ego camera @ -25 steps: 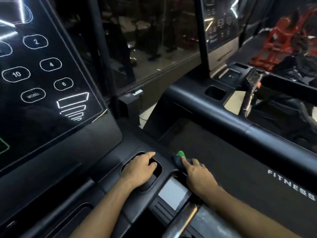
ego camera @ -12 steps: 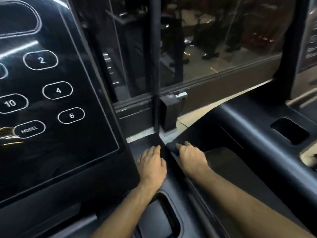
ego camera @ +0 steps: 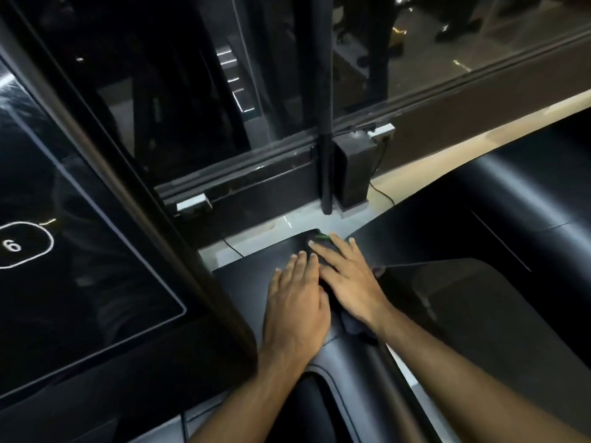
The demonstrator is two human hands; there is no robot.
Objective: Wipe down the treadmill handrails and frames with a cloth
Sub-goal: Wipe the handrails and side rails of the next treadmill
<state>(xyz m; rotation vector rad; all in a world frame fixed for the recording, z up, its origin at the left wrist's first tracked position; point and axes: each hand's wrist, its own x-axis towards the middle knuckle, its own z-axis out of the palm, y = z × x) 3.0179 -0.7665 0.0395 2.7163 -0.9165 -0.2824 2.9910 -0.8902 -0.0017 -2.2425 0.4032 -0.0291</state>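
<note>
Nearest the camera, one dark recess [ego camera: 307, 407] in the treadmill frame [ego camera: 246, 276] is seen between two bare forearms, and its near part is cut off by the bottom edge. Further on, two hands are laid close side by side on the black frame top. The left hand [ego camera: 295, 302] is held flat on the bare frame, fingers straight and together, with nothing gripped. The right hand [ego camera: 350, 279] is pressed flat on the one cloth [ego camera: 322, 237], fingers straight and slightly spread, not curled round it.

The cloth is dark and lies at the frame's far end. Its long axis is pointed from under the right wrist away from the person, toward the window, tilted a little to the left. A green strip is shown at its far end by the fingertips, and a bunched part is seen beside the wrist. Most of it is covered by the hand, and its outline is hard to tell from the black frame.

To the left, the console screen [ego camera: 80, 251] is cut off by the picture's edge, and one outlined button [ego camera: 14, 245] marked 6 is counted. To the right, a second black frame [ego camera: 511, 225] is partly shown.

Beyond, one black post [ego camera: 326, 139], one small black box [ego camera: 351, 167] and a thin cable [ego camera: 382, 193] are seen before the window glass [ego camera: 192, 91]. Behind the glass only dim reflections can be made out.
</note>
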